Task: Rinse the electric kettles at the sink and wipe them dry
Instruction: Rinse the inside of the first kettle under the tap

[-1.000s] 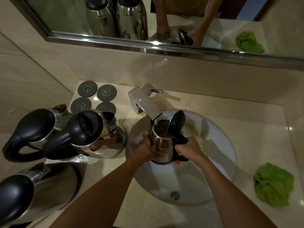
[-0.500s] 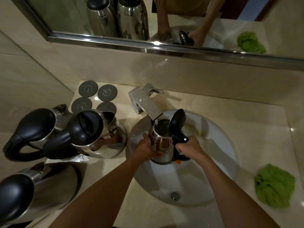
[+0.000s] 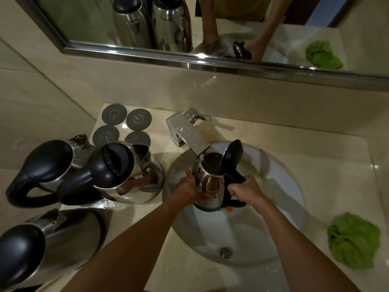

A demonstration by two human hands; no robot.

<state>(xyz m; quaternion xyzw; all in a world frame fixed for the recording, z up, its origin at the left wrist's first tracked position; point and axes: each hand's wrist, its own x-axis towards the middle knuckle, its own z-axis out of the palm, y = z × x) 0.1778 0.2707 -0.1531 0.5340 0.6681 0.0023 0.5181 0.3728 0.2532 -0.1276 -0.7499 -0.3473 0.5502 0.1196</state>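
Gripping the kettle under the faucet: left hand wraps its body, right hand clasps the handle; lid up, water perhaps running; green cloth at four o'clock.

Kettles: silver steel, black lids. Coasters: dark grey, pale swirl. Cloth: green. Sink: white.

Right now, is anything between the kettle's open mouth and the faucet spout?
Nothing visible. The kettle, held by the left hand and right hand, sits with its mouth directly under the faucet; its lid is tipped back clear.
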